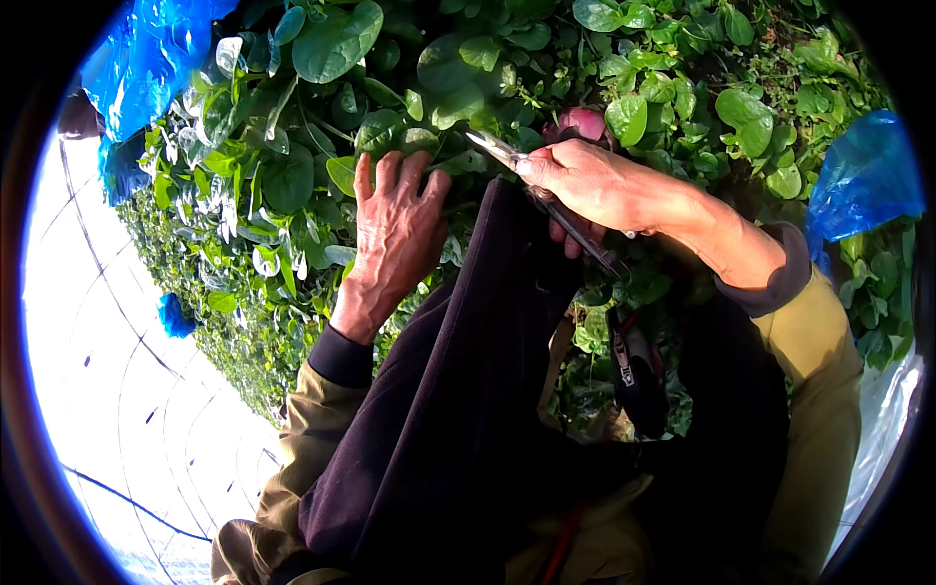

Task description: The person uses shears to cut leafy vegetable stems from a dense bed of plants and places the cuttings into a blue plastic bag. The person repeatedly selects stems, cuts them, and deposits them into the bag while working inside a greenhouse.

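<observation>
Dense leafy green plants (333, 44) with rounded leaves fill the ground before me. My left hand (398, 219) reaches into them, palm down, with bent, slightly parted fingers; its fingertips touch the leaves, and whether they pinch a stem is hidden. To the right, my right hand (599, 183) is closed around a pair of metal scissors or shears (497, 148), whose pointed tip is directed towards the upper left, above my dark-clothed knee. Just beyond my right hand lies a round pinkish-red thing (581, 124), partly hidden by leaves.
Blue plastic film (157, 66) hangs at the upper left, and a blue plastic bag (866, 175) is at the right. A small blue piece (175, 316) lies at the bed's left edge, beside a bright white translucent sheet (110, 365). A black zippered bag (636, 373) hangs between my legs.
</observation>
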